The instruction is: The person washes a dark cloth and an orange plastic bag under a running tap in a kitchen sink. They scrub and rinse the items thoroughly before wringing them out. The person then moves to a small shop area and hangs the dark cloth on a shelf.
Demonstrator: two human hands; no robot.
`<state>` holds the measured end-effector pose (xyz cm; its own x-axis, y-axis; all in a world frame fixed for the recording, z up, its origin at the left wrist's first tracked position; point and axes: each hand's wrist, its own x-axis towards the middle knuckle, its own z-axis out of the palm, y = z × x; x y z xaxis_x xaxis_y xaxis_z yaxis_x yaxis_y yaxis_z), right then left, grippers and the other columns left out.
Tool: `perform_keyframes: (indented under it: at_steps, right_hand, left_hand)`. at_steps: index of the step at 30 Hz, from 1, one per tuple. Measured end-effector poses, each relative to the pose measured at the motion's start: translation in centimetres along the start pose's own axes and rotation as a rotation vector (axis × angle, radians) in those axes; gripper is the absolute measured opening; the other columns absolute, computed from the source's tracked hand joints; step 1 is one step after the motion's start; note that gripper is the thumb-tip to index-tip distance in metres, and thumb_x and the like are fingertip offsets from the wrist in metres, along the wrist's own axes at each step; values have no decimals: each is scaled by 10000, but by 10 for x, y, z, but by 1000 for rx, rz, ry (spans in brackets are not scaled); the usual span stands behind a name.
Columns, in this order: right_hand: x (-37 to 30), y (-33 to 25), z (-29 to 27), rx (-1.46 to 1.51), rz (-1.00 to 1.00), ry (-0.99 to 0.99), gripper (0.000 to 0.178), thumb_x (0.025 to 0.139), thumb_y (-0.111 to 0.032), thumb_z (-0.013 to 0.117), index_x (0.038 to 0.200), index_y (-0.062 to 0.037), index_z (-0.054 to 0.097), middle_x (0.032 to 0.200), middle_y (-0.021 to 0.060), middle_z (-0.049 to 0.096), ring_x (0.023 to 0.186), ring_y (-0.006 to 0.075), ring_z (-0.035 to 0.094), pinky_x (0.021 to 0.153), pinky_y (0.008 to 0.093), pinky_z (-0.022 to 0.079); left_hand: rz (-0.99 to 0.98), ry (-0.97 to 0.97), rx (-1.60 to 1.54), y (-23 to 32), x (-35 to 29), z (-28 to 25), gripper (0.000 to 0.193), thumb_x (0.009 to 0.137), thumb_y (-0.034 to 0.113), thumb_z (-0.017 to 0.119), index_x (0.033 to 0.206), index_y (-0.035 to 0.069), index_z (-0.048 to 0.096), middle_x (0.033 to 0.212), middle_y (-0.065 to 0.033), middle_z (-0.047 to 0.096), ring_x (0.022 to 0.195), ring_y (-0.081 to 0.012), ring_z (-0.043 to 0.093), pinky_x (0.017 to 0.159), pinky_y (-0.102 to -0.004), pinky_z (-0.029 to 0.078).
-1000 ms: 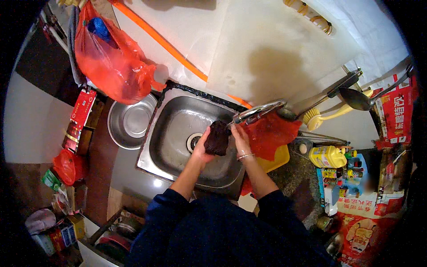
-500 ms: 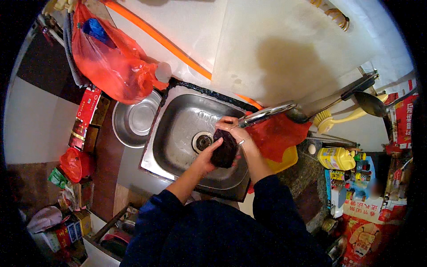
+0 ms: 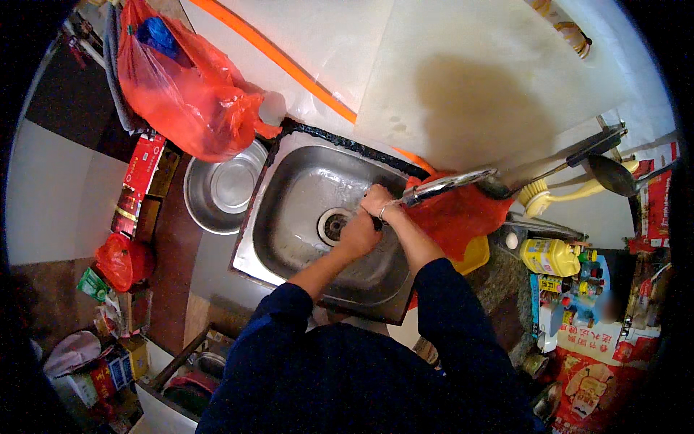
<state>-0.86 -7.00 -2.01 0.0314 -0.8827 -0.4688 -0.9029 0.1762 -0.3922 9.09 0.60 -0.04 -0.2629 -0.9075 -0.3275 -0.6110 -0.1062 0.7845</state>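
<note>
Over the metal sink [image 3: 271,249] both my hands are closed around a small dark, nearly black thing [image 3: 377,223]. Only a bit of it shows between them, and its kind is unclear. My left hand [image 3: 358,236] is a fist on the near side, just right of the drain [image 3: 333,226]. Just beyond it, my right hand [image 3: 377,200] is curled, with a band at its wrist. The chrome tap [image 3: 448,186] reaches in from the right, its end close to my right wrist.
Left of the sink stands a round metal basin [image 3: 199,202], under a hanging red plastic bag [image 3: 195,94]. To the right are a red plastic sheet [image 3: 463,217] over a yellow tub [image 3: 470,259], an egg [image 3: 512,240], a yellow brush [image 3: 535,198], a black ladle [image 3: 611,176] and a yellow jug [image 3: 549,257].
The dark thing, broad and plainly visible between my hands before, is now mostly hidden inside them. My left hand has closed into a fist and both hands have drawn together. The view has shifted slightly.
</note>
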Motion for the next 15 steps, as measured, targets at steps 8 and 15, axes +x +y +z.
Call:
perform_keyframes:
  at_steps: [8,15]
  right_hand:
    - [-25,0,-9,408,-131,39,681,759,-446,617,1228,12,435,1210,249,472,1134,345,453,961,378,355]
    - [-42,27,-12,1545,-217,-309,561,866,-360,531,1321,-84,354,1220,115,497,1100,236,487,957,333,370]
  left_hand:
    - [41,-230,-350,-34,9,-3,500,706,192,648,1123,10,441,955,-180,600,830,-332,612,709,-426,496]
    - [-393,-708,-1415,-12,-9,-51,452,835,377,541,1123,32,498,930,-150,609,763,-280,616,705,-444,519]
